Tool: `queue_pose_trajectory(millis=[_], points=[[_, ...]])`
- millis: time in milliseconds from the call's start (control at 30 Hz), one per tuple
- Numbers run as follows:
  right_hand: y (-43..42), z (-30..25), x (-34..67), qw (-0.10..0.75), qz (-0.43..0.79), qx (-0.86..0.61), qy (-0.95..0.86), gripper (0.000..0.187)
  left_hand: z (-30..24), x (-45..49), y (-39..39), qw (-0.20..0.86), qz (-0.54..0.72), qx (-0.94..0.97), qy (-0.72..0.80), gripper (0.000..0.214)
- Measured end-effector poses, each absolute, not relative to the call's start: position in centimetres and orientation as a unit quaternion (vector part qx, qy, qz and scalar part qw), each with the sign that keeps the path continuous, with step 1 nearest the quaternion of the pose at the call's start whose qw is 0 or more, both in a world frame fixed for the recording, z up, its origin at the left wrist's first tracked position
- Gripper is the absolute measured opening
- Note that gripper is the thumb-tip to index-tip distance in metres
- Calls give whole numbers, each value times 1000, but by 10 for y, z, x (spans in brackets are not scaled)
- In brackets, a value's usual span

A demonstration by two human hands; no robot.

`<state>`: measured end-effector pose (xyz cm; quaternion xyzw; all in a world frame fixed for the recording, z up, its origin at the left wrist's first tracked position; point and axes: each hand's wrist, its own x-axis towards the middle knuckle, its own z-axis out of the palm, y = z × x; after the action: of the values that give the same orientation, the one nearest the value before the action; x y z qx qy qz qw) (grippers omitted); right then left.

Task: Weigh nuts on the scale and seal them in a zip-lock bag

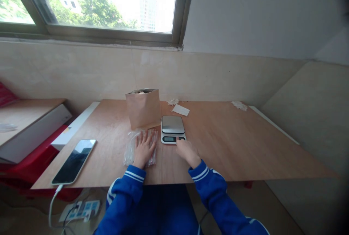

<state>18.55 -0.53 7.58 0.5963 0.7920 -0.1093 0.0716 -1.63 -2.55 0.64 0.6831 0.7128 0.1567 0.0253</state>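
My left hand [143, 148] lies flat with fingers spread on a pile of clear plastic bags [129, 153]. A small white kitchen scale [173, 124] with a steel top plate sits just right of those bags. My right hand [187, 150] is curled closed, and one fingertip touches the right end of the scale's dark front panel. No object shows in that hand, and the scale's plate carries nothing. Behind the bags a brown paper bag [143, 109] stands upright with its top open; what it contains is mostly hidden.
A phone [75, 161] with a white charging cable [51, 206] lies at the wooden table's [231, 144] left edge. Behind the scale are a white card [181, 110] and a crumpled whitish scrap [172, 101]. A power strip [80, 210] rests below on the left.
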Motion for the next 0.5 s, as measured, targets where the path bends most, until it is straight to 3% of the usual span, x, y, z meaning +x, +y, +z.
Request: queue_pose_trajectory(millis=[133,233,500], points=[[10,75,230,-101,-179,586,784,46,8,-16,-26,28,164,682,712,53],[36,71,261,-223,-163,623,732,43,7,-17,-27,27,176,684,707,53],[99,12,303,-345,-99,745,562,37,12,-17,-29,36,174,671,720,52]])
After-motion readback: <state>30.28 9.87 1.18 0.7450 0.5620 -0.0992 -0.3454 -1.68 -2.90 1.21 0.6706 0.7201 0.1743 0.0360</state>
